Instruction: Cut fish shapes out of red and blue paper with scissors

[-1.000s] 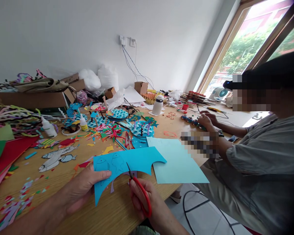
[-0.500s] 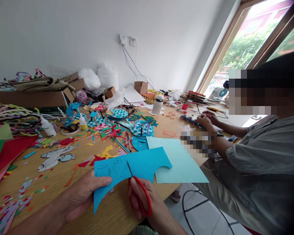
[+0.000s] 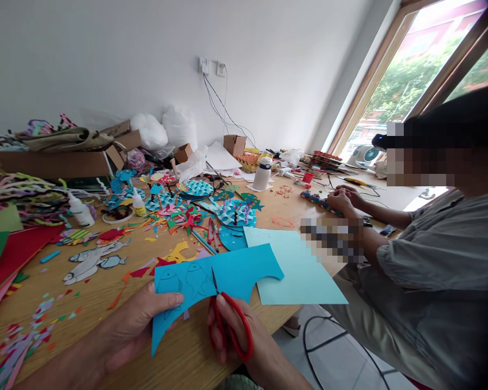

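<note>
My left hand (image 3: 136, 325) pinches the near left part of a blue paper sheet (image 3: 244, 271) with fish outlines drawn on it, thumb on top. My right hand (image 3: 231, 338) grips red-handled scissors (image 3: 230, 319), whose blades point up into the sheet's lower edge beside the drawn fish. The sheet is held just above the wooden table (image 3: 187, 357), near its front edge.
A light blue sheet (image 3: 296, 271) lies to the right. Paper scraps, blue paper fish craft (image 3: 236, 212), glue bottles (image 3: 81, 211), red paper (image 3: 16, 252) and cardboard boxes (image 3: 49, 162) crowd the table. A person sits at right, hands (image 3: 344, 197) on small items. A black cable (image 3: 321, 346) loops on the floor.
The blue sheet has shifted slightly left and down in my hands. The scissors have edged further into its lower edge, with the handles closer together.
</note>
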A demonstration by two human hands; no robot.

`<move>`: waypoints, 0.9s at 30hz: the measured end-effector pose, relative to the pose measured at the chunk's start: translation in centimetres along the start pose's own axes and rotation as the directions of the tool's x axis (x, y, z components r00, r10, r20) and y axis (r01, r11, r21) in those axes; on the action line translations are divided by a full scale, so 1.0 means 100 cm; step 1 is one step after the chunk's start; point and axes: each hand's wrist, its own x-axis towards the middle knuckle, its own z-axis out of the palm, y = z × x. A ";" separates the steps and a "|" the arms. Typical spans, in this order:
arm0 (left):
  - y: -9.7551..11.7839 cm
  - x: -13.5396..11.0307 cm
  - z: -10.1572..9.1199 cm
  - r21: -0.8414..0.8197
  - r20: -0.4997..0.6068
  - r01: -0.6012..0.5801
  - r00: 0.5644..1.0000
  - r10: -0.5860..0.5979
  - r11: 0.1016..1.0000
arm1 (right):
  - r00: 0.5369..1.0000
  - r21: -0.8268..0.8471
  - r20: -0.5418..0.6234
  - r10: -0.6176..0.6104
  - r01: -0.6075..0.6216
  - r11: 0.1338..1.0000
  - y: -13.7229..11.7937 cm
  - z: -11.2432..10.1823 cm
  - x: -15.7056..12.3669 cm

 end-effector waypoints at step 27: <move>0.008 -0.005 0.002 0.022 0.000 0.039 0.999 -0.039 0.999 | 0.998 -0.035 0.050 -0.034 0.036 0.999 0.001 -0.003 0.004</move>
